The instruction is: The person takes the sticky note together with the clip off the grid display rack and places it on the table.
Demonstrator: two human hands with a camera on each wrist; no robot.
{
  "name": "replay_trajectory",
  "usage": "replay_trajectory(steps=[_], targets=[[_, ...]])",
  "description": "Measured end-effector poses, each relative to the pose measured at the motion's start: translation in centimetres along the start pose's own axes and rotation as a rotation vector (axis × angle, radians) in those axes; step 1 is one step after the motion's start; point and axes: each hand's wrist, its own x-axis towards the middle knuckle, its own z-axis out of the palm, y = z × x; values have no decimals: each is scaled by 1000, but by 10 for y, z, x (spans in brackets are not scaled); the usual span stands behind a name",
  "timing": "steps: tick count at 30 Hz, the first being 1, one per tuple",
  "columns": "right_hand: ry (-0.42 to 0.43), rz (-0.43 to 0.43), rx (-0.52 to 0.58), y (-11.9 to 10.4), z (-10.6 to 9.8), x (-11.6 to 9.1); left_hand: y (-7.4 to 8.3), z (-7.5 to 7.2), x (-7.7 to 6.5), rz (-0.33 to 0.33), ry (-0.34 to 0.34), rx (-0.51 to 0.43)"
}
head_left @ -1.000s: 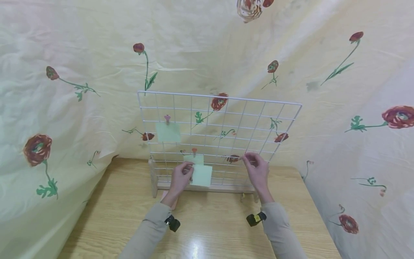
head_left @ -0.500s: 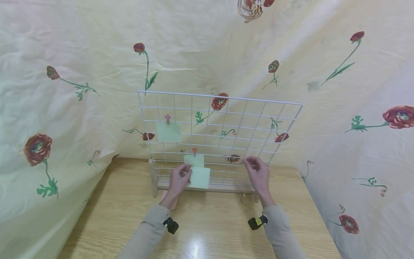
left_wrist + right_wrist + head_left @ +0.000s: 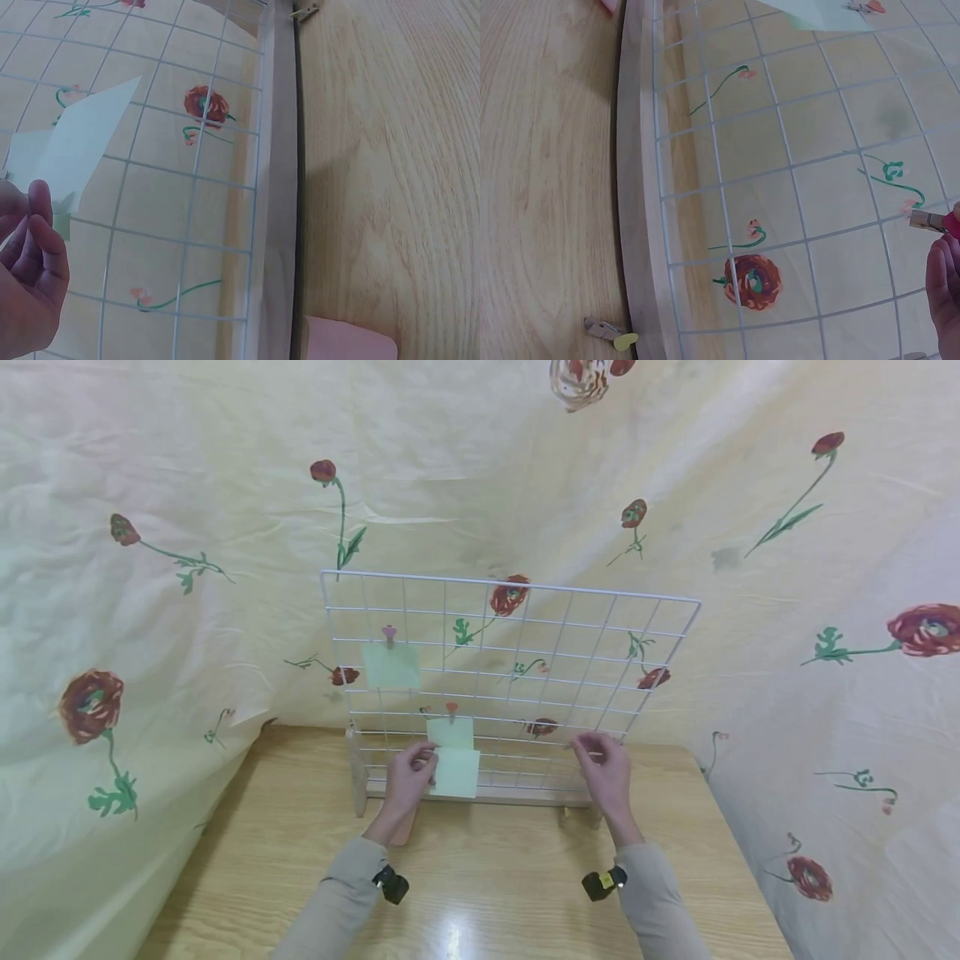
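Note:
Thumb and fingers of my left hand (image 3: 408, 777) pinch the left edge of a pale green paper note (image 3: 459, 774). In the left wrist view this note stands tilted in front of the white wire grid (image 3: 116, 225). Just above it in the head view, another green note (image 3: 450, 732) hangs from a small clothespin with a red heart (image 3: 452, 708). My right hand (image 3: 609, 772) is raised before the grid's lower right part. It pinches a small wooden clothespin (image 3: 927, 220) with a pink end, partly hidden by the fingers in the right wrist view.
A third green note (image 3: 393, 668) hangs upper left under a purple-heart clothespin (image 3: 389, 635). A clothespin with a yellow heart (image 3: 622, 341) lies on the table (image 3: 480, 877) by the grid's wooden base (image 3: 510, 795). Some pink paper (image 3: 349, 341) lies near the base's left end.
My left hand has moved slightly left and down with the note. My right hand has drifted right and down, away from the left hand.

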Motion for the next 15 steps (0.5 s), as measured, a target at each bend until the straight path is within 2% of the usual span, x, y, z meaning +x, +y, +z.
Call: replay_trajectory(steps=[10,15], targets=[[-9,83,-37,8,-6,-8,-5,-3,-5,0,1,12],[-27,84,-27,11,-8,-9,-4,-6,-7,-13,16,14]])
